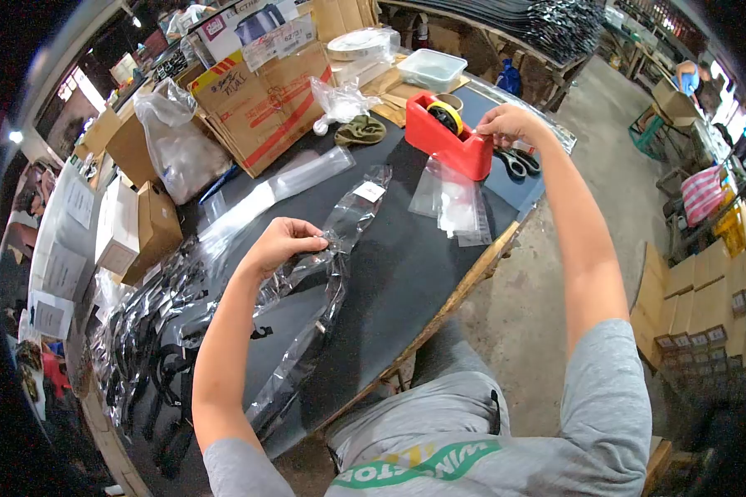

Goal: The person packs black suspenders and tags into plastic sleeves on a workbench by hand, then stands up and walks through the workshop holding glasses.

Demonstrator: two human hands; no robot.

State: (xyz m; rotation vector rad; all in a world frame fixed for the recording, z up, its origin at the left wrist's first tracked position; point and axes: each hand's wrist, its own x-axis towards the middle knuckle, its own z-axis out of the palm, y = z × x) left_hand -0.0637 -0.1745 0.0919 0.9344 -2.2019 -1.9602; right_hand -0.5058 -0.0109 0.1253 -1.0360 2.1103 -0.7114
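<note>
My left hand (288, 243) pinches a long clear plastic sleeve (346, 222) with a small white label near its far end. The sleeve lies folded, its other part trailing toward the table's front edge. At the cutting end of a red tape dispenser (452, 142), my right hand (510, 124) has thumb and forefinger closed on the tape's end; the strip itself is hardly visible. A roll of tape (445, 118) sits in the dispenser. Black-handled scissors (518, 161) lie just below my right hand. Small clear bags (456, 203) lie in front of the dispenser.
Many plastic-wrapped black items (166, 348) cover the table's left side, beside flat clear sleeves (265, 195). Cardboard boxes (265, 108) and a white plastic bag (174, 141) stand behind. A clear plastic tub (431, 69) sits at the back. Another person (690, 76) is far right.
</note>
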